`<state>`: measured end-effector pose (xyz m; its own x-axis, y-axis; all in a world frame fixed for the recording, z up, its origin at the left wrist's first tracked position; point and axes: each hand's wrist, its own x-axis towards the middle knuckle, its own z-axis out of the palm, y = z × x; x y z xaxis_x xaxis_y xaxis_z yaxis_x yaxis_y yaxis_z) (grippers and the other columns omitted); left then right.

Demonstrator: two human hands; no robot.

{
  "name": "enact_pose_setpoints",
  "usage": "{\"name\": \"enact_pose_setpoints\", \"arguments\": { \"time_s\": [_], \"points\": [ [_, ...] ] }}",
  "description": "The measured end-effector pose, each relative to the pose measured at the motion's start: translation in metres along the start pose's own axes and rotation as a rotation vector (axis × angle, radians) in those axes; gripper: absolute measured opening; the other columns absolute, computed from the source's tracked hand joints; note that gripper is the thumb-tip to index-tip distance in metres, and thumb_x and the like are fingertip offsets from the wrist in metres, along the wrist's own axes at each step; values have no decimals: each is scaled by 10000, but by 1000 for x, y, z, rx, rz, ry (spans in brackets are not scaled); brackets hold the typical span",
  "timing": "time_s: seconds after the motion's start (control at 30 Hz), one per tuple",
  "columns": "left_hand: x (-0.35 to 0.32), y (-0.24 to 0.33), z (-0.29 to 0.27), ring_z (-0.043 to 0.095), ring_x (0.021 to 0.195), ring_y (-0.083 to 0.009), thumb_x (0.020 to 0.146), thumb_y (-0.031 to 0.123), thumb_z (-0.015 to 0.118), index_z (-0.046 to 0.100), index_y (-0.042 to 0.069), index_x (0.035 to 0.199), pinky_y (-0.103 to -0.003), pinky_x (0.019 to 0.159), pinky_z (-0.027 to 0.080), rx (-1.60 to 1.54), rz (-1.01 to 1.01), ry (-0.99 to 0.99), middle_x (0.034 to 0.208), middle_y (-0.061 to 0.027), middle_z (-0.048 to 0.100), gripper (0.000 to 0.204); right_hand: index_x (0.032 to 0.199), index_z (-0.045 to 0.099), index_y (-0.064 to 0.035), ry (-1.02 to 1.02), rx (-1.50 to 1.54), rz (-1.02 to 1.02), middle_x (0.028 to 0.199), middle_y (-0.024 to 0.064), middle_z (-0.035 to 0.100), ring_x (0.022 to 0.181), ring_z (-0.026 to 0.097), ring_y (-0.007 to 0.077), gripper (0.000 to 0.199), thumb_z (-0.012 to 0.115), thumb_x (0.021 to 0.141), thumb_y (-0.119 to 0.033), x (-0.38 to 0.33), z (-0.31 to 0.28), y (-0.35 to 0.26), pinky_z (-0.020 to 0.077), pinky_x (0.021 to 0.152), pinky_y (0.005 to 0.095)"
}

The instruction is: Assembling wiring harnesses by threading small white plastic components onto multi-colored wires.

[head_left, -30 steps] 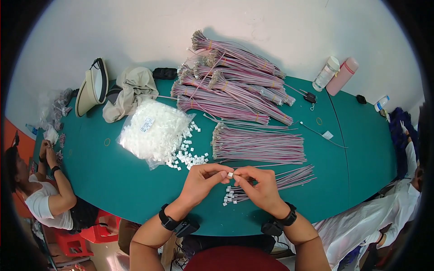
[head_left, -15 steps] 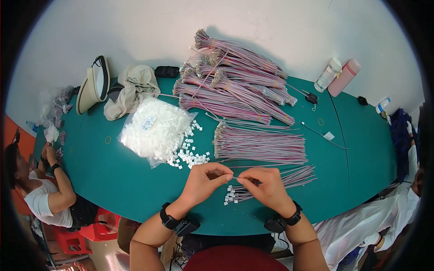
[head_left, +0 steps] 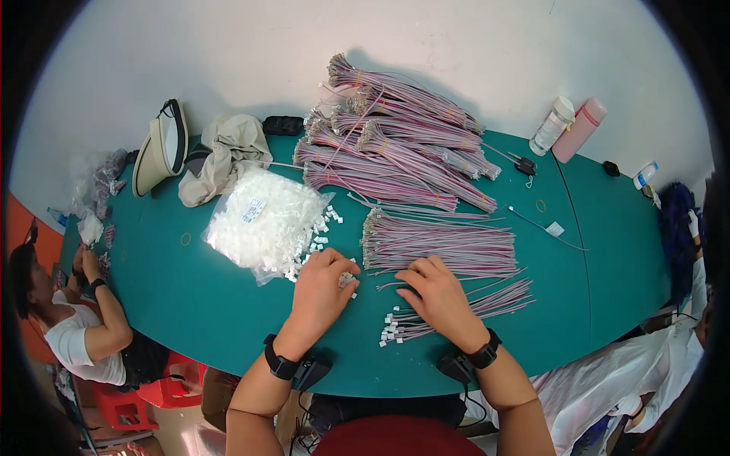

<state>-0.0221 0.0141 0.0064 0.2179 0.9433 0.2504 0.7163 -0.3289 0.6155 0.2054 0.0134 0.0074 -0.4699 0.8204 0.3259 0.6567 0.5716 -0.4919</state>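
My left hand (head_left: 319, 292) is over the loose white connector housings (head_left: 334, 215) spilled beside a clear plastic bag (head_left: 258, 216) full of them. Thumb and forefinger stand apart around a few housings; none is plainly gripped. Above the near edge of the wire row (head_left: 441, 243), my right hand (head_left: 437, 292) has thumb and forefinger spread, with the end of a grey wire (head_left: 385, 286) at their tips. Whether it touches that wire is unclear. Just below lie several wires with white housings on their left ends (head_left: 391, 330), partly covered by the right hand.
Bundled wires (head_left: 395, 144) are piled at the back. A visor hat (head_left: 161, 148) and beige cloth (head_left: 232, 148) lie far left; keys (head_left: 524, 164) and two bottles (head_left: 553, 125) stand right. One person (head_left: 84, 327) works at the left, another (head_left: 631, 372) sits at the right.
My hands have moved apart from the pinch they shared. The left went up and left to the loose housings; the right shifted slightly up, its fingers opening. Another housing-tipped wire lies on the near group.
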Motion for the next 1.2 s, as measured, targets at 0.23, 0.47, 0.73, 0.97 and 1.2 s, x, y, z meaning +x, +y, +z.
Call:
{"name": "enact_pose_setpoints", "arguments": {
  "time_s": [0.23,0.47,0.73,0.97,1.2],
  "points": [
    [3,0,-1,604,865,-257,722,33,754,708,81,903,-327,711,481,182,54,-21,913,-61,626,193,915,627,-24,-58,27,-47,942,81,595,910,554,279,151,694,789,-74,2,14,9,465,800,372],
    [0,10,4,607,707,-90,877,58,683,712,44,999,-216,664,479,-859,-322,-112,873,-19,690,126,915,598,-11,11,466,173,856,83,649,765,639,197,40,619,881,-14,-2,-2,0,497,705,275],
    [-5,16,11,597,734,-75,918,69,643,689,-4,1035,-215,677,487,-1011,-346,-264,866,-25,668,145,971,649,11,80,683,243,820,94,682,714,657,158,87,629,888,-4,-5,-17,-19,509,644,249],
    [-4,13,12,572,721,-81,941,116,623,680,-28,987,-222,668,478,-1198,-513,-381,837,-39,651,161,925,684,25,230,248,-86,817,105,683,667,642,210,106,674,820,13,-4,-13,-12,515,598,287],
    [-6,14,14,535,685,-81,949,161,623,677,-32,947,-217,639,447,-1239,-522,-386,799,-30,638,200,924,692,18,264,-20,-279,804,100,678,659,627,238,162,706,763,26,-3,-14,-14,508,575,315]
  ]
}}
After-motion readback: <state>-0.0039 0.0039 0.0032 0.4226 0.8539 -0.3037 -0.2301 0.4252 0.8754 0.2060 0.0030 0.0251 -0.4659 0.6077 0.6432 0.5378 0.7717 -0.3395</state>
